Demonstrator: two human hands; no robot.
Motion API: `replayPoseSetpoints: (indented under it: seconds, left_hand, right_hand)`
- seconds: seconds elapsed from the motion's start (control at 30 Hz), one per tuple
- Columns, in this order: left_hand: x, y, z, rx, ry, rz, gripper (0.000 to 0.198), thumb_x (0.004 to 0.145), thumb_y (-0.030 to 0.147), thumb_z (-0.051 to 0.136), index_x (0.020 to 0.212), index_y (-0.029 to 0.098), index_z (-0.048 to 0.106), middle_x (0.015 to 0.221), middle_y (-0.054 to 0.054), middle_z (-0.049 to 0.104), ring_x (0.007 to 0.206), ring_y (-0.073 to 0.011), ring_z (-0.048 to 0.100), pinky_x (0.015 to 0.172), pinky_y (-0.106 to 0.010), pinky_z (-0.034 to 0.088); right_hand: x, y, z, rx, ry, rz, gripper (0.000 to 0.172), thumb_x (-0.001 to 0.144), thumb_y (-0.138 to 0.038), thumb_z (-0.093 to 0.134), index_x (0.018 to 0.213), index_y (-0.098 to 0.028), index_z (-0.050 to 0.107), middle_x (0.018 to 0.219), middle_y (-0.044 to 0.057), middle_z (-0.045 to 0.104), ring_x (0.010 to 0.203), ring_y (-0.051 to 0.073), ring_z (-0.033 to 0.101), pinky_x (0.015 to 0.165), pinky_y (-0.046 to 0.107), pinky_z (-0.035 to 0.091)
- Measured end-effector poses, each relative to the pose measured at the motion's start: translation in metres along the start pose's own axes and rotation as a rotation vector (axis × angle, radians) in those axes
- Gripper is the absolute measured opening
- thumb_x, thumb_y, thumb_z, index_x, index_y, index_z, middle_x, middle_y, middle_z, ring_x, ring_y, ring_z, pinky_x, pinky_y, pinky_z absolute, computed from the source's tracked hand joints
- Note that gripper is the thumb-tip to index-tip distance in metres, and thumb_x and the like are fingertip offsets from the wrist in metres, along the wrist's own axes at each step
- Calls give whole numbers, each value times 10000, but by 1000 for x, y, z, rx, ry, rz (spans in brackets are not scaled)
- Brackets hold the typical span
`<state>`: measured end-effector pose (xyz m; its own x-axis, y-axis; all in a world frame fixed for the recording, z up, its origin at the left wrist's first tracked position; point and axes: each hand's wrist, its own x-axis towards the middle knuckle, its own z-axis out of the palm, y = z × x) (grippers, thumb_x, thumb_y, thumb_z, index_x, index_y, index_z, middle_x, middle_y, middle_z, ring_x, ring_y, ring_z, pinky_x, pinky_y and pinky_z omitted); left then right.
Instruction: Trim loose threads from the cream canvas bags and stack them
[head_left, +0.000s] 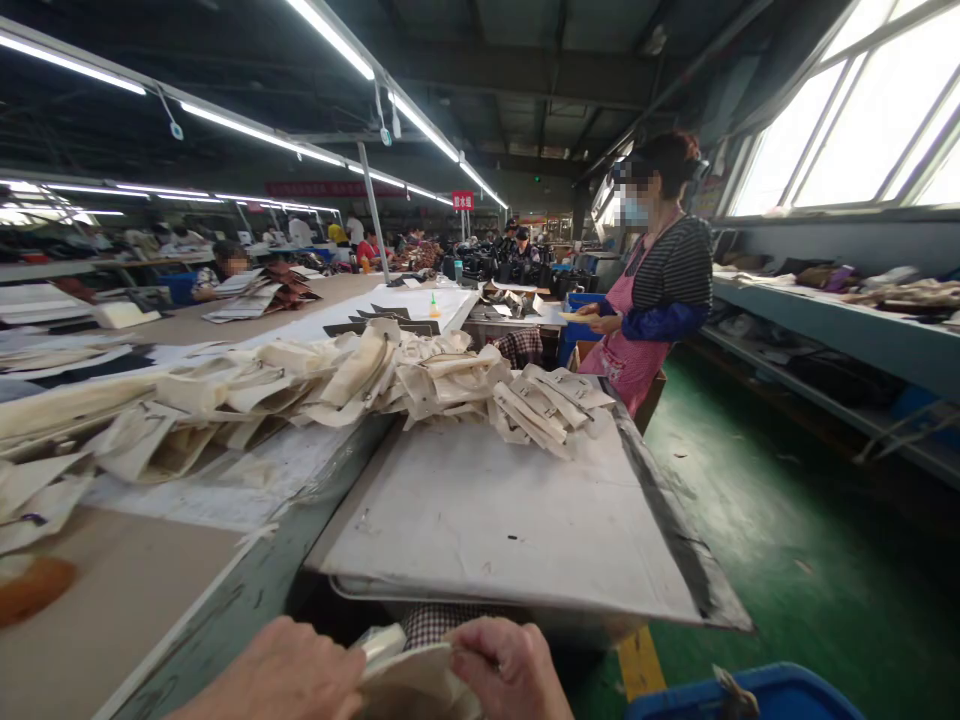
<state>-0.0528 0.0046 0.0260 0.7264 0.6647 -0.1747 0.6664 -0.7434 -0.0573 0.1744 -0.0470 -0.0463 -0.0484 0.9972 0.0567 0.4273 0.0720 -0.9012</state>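
Note:
Low in the head view, my left hand (289,672) and my right hand (510,665) are both closed on one cream fabric piece (416,680), held between them below the table's near edge. My right thumb and fingertips pinch its upper right edge. The left fingers wrap its other side, and their tips are partly hidden. The lower part of the piece runs out of view. Beyond my hands is the white-covered table (480,520), with a heap of similar cream pieces (450,375) along its far side, some bearing small dark metal fittings.
A co-worker (652,270) in a pink apron stands right of the table's far end, holding a pale piece. A blue bin (742,695) is at lower right. More cream pieces (165,430) cover the left table. A shelf (840,320) runs beneath the windows.

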Motion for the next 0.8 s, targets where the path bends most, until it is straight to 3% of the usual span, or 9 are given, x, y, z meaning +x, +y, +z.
replayPoseSetpoints:
  seconds: [0.03, 0.2, 0.3, 0.37, 0.47, 0.6, 0.8]
  left_hand:
    - [-4, 1, -6, 6, -36, 45, 226, 868, 243, 451, 779, 243, 659, 690, -19, 689, 595, -219, 631, 528, -281, 362]
    - [-9, 22, -53, -27, -144, 3, 295, 912, 186, 392, 710, 166, 606, 649, -56, 679, 589, -218, 644, 499, -272, 301]
    - [-4, 31, -64, -59, -140, -28, 274, 917, 173, 398, 717, 162, 585, 612, -43, 657, 537, -193, 616, 471, -265, 262]
    - [-1, 36, -56, -59, -90, -56, 283, 925, 157, 374, 723, 168, 572, 590, -30, 639, 510, -178, 595, 466, -263, 254]
    - [5, 42, -26, -12, -42, -97, 254, 919, 139, 361, 786, 165, 576, 620, -45, 645, 562, -206, 622, 487, -271, 287]
    - [11, 44, 3, -21, -89, -65, 199, 900, 137, 390, 837, 154, 579, 653, -57, 657, 611, -221, 650, 518, -272, 336]
    - [17, 35, -13, -135, -120, -225, 253, 903, 248, 426, 729, 175, 594, 603, -43, 648, 594, -195, 635, 508, -253, 306]
  right_hand:
    - [-2, -2, 0, 18, 7, 11, 180, 829, -255, 601, 868, -270, 776, 810, -18, 766, 742, 166, 701, 645, 177, 498]
    - [-3, -16, -13, 103, 21, 37, 225, 860, -330, 569, 925, -233, 762, 872, 28, 763, 798, 210, 699, 729, 264, 527]
    - [15, -25, -29, 95, -16, -10, 205, 854, -316, 575, 923, -221, 742, 850, 19, 758, 785, 196, 688, 741, 267, 511]
    - [27, -26, -37, 62, -54, -52, 179, 847, -294, 577, 913, -213, 721, 842, 8, 752, 795, 183, 679, 736, 254, 494]
    - [38, -17, -36, 37, -85, -41, 162, 843, -278, 557, 848, -196, 697, 729, -5, 728, 694, 164, 656, 645, 237, 473]
    - [35, 2, -23, 18, -69, 3, 171, 829, -264, 540, 832, -182, 691, 693, 2, 708, 652, 160, 632, 603, 235, 452]
    - [30, 3, -19, 9, -56, 25, 207, 828, -284, 518, 839, -201, 708, 715, -2, 695, 668, 156, 617, 614, 234, 443]
